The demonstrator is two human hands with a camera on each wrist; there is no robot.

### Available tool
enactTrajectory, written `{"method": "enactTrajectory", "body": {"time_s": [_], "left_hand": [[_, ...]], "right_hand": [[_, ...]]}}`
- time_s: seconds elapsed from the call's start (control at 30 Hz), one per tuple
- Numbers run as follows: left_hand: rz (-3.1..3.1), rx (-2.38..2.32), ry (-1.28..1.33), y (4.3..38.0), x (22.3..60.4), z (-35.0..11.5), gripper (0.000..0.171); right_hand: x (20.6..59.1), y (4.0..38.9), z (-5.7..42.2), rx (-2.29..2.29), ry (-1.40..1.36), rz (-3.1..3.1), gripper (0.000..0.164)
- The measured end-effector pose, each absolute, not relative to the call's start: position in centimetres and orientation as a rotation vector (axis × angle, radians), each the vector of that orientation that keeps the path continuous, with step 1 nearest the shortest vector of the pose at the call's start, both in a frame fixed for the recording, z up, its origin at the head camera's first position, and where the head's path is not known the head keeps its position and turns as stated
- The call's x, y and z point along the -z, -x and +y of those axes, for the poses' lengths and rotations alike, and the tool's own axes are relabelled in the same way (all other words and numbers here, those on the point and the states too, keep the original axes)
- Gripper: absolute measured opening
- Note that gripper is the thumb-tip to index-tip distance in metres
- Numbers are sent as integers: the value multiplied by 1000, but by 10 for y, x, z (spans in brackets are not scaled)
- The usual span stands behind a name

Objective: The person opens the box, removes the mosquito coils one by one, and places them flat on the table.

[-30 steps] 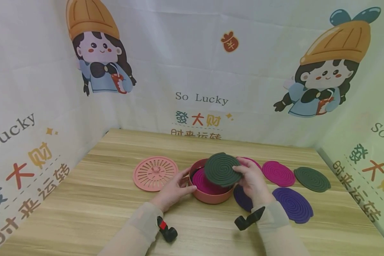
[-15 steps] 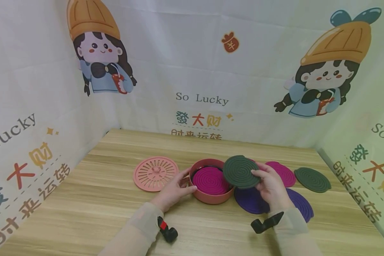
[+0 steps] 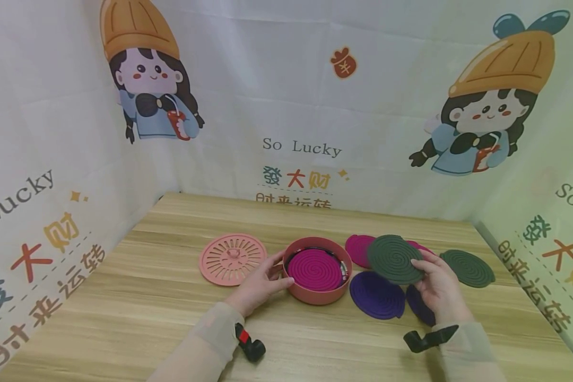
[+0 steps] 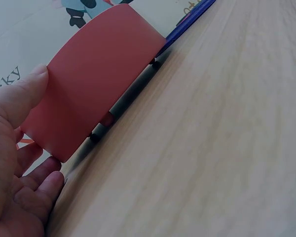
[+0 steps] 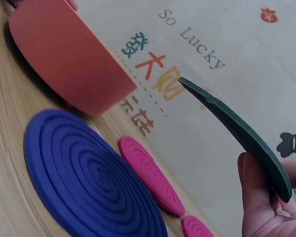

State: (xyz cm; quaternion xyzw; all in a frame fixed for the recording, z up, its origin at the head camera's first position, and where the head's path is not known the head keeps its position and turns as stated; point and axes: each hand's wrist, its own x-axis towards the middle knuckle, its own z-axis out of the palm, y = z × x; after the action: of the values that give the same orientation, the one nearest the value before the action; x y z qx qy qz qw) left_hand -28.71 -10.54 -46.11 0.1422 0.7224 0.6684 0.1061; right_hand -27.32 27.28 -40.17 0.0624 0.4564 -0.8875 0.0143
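My right hand [image 3: 436,286] pinches a green mosquito coil [image 3: 395,260] by its right edge and holds it above the table. In the right wrist view the coil [image 5: 237,131] shows edge-on, tilted, between thumb and fingers. My left hand [image 3: 260,284] grips the left side of a round coral-red mosquito coil box [image 3: 317,296]; in the left wrist view its thumb lies against the wall of the box [image 4: 93,79]. Inside the box lies a magenta coil [image 3: 315,269]. Below the held coil are a purple coil [image 3: 377,295] and a magenta coil [image 3: 359,250], both on the table.
A pink slotted lid [image 3: 232,259] with a knob lies left of the box. At the right rests another green coil [image 3: 468,268]. A second purple coil [image 3: 419,305] and a second magenta coil [image 3: 425,246] are partly hidden by the right hand and held coil. A printed cloth hangs behind.
My right hand has carried the green coil rightward from over the box to over the coils on the table, uncovering the magenta coil in the box. The left hand has stayed in place.
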Motion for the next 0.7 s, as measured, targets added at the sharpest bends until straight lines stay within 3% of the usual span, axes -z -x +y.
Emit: {"method": "enactTrajectory", "body": {"time_s": [0.7], "left_hand": [[2124,-1967,-424,288,463,-105,75]], "right_hand": [[415,250,347,2934,-420,1101,32]]}}
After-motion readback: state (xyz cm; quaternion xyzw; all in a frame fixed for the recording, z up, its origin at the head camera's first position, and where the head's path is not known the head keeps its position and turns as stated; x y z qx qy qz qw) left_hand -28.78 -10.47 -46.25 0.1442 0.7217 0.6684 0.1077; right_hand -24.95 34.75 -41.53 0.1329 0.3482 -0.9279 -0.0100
